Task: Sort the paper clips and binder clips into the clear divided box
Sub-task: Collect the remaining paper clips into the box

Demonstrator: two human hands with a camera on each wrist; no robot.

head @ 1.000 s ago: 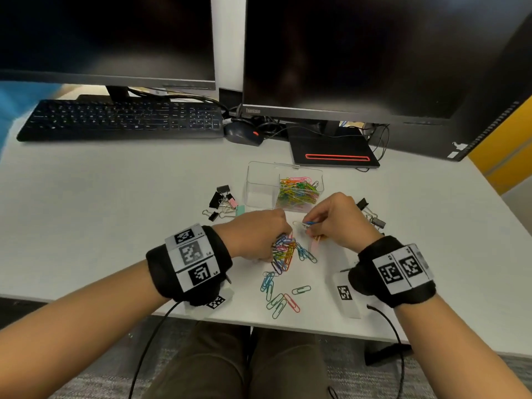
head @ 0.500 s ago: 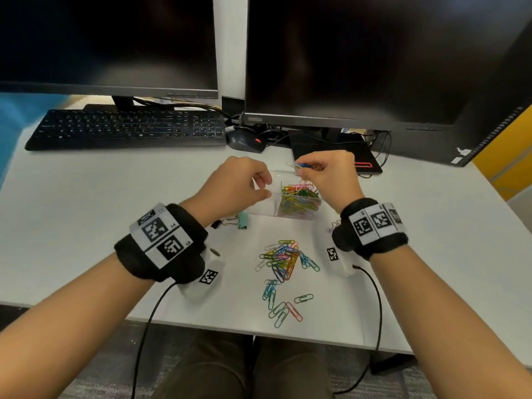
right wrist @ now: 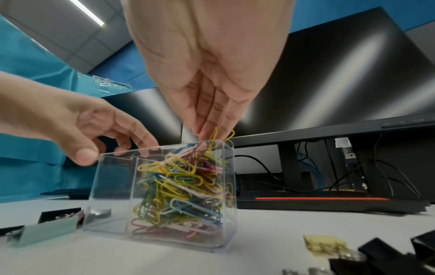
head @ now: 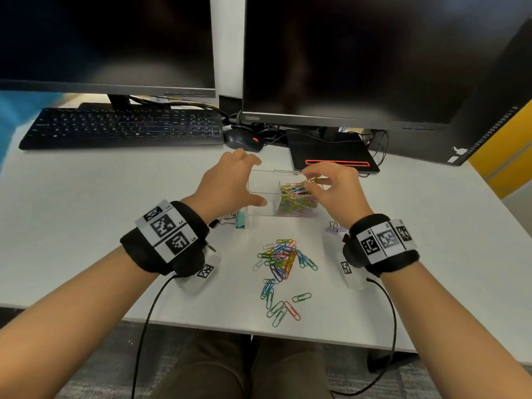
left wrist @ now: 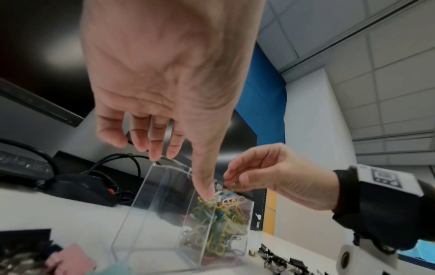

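Note:
A clear divided box (head: 260, 209) stands mid-desk; its right compartment is full of coloured paper clips (head: 296, 197). My left hand (head: 254, 181) straddles the left compartment, thumb at the near wall and fingers on the far rim, holding the box (right wrist: 110, 186). Just above the right compartment, my right hand (head: 313, 182) pinches yellow paper clips (right wrist: 216, 133). A loose pile of paper clips (head: 282, 257) lies nearer me. A teal binder clip (head: 239, 220) sits left of the box and a purple one (head: 334, 227) to its right.
A keyboard (head: 123, 128) and mouse (head: 241, 139) lie behind the box, under two dark monitors. A black stand base (head: 331, 154) sits just behind the box. More black binder clips (right wrist: 388, 256) lie to the right. The desk's front edge runs close below the loose clips.
Both hands went from the loose pile up to the box. The right hand brought clips over the right compartment, and the left hand opened out around the left compartment.

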